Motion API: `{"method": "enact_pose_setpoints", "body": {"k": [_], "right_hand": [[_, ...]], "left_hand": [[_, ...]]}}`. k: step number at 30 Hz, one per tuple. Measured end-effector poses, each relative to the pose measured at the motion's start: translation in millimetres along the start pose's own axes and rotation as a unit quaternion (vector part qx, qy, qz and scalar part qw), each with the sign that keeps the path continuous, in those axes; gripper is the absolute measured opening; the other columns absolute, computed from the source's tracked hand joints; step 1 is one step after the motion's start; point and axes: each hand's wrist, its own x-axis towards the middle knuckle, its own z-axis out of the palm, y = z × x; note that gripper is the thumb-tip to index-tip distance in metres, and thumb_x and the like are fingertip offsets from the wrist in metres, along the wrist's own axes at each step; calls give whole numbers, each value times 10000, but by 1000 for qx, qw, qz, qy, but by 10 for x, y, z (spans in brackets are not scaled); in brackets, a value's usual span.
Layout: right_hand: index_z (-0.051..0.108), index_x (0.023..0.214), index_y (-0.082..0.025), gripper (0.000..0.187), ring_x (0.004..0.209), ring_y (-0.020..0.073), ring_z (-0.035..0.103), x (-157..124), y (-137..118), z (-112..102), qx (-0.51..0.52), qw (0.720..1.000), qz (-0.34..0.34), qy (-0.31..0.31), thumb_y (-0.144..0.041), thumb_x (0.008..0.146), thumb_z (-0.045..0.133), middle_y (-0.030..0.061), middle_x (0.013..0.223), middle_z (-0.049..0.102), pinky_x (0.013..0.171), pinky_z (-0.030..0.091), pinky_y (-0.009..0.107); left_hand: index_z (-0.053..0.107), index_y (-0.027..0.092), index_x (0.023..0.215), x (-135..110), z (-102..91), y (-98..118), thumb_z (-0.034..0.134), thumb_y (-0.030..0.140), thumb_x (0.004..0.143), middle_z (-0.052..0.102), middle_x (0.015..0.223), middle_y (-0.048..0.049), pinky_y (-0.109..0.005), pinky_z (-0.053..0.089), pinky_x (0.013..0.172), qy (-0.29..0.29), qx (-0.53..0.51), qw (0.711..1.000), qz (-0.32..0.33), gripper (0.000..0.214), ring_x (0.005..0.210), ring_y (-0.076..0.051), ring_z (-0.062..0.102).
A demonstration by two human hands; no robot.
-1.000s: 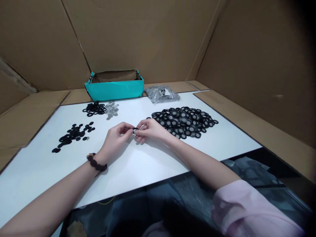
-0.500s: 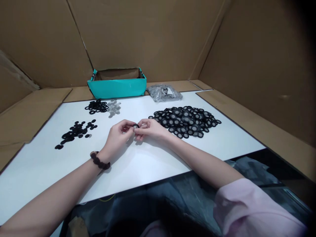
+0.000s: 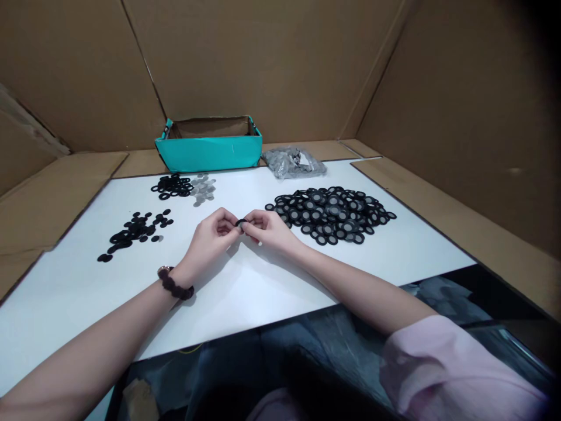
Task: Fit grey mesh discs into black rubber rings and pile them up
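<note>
The left hand [image 3: 209, 238] and right hand [image 3: 272, 231] together pinch a black ring [image 3: 240, 222], likely light and slightly bendy, best held by its rim.

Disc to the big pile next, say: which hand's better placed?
Probably the right hand: it's beside the big pile, with fingers on the disc. The left hand, also on the disc, is farther from that pile.

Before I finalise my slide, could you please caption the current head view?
Left hand and right hand pinch a small round black-rimmed piece near a heap of grey-centred black discs.
</note>
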Motion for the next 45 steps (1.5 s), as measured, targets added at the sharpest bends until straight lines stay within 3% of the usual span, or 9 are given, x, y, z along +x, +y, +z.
{"method": "enact_pose_setpoints", "body": {"k": [4,9,16,27,32,37,41,45], "right_hand": [[456,736,-171,84,486,83,524,-9,86,-12,-77,996,-51,-3,-167,815,483,-33,573,543,505,407,194],[408,752,-189,90,553,101,552,-48,131,13,-180,979,-90,-30,-162,835,431,-25,594,562,582,407,213],[432,786,-189,80,578,113,556,-48,77,-3,-245,963,-112,-5,-177,864,418,-20,609,562,601,395,220],[458,828,-189,58,615,150,579,-54,48,5,-315,943,-104,5,-187,878,430,16,650,602,594,380,240],[420,793,-189,74,551,107,578,-90,27,-31,-197,974,-110,-2,-160,859,436,-17,627,587,552,425,211],[432,759,-173,98,430,69,533,-41,26,8,-31,999,-41,-4,-153,846,470,-46,571,561,416,425,169],[411,742,-164,150,411,77,558,27,2,40,84,996,40,-11,-110,877,450,-46,524,565,408,464,176],[452,741,-138,162,477,90,613,41,-26,2,152,984,76,-50,-114,902,457,0,578,616,465,520,189]], "left_hand": [[569,168,821,9,-1,-12,572,309,757,648,823,-45,-304,486,717,-1,15,1000,16,155,766,-173,618],[592,179,760,-11,2,-9,521,293,777,667,799,-43,-316,475,730,27,96,995,29,135,755,-181,609],[564,176,785,-9,11,-9,432,279,830,647,827,-59,-335,441,734,28,180,983,24,173,785,-197,583],[530,185,786,-37,73,1,440,266,832,623,830,-48,-334,452,755,68,173,981,61,130,793,-189,576],[582,169,784,-20,51,40,488,311,821,657,807,-47,-320,467,734,40,117,992,4,175,759,-182,597],[606,140,783,-7,31,67,550,351,793,670,800,-66,-317,501,696,38,12,998,-45,219,730,-185,625],[596,133,863,-30,57,86,590,297,762,676,889,-79,-325,518,746,61,-32,997,-35,192,772,-180,637],[610,134,917,-41,63,100,586,261,755,676,897,-74,-304,507,765,77,-8,997,-11,208,802,-175,633]]}}
